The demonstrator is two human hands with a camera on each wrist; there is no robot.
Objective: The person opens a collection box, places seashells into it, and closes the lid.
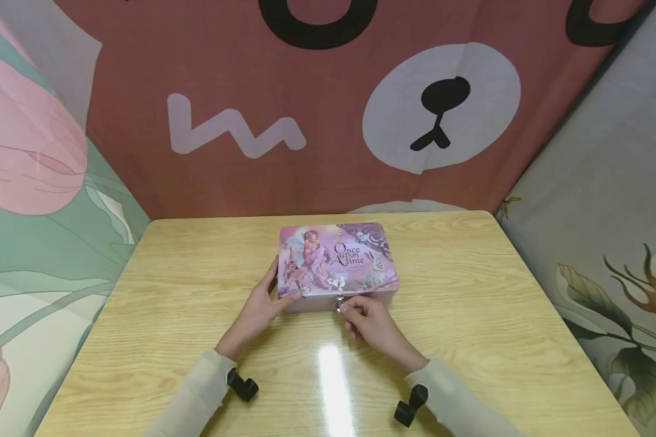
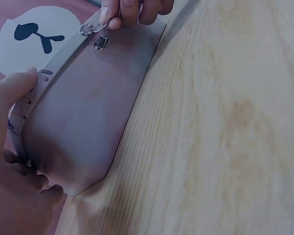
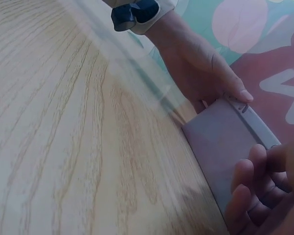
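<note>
A pink tin box with "Once upon a Time" printed on its lid lies flat on the table, its lid down. My left hand grips the box's left end, thumb on the front lid edge and fingers along the side. At the middle of the front, my right hand pinches the metal latch between thumb and forefinger. In the left wrist view, the latch stands out from the catch on the box's front wall. The right hand's fingers hide much of the front in the right wrist view.
The light wooden table extends around the box, with a bright reflection in front. A red-brown cloth with a bear print hangs behind its far edge. Patterned cloths hang at both sides. Each wrist wears a black camera mount.
</note>
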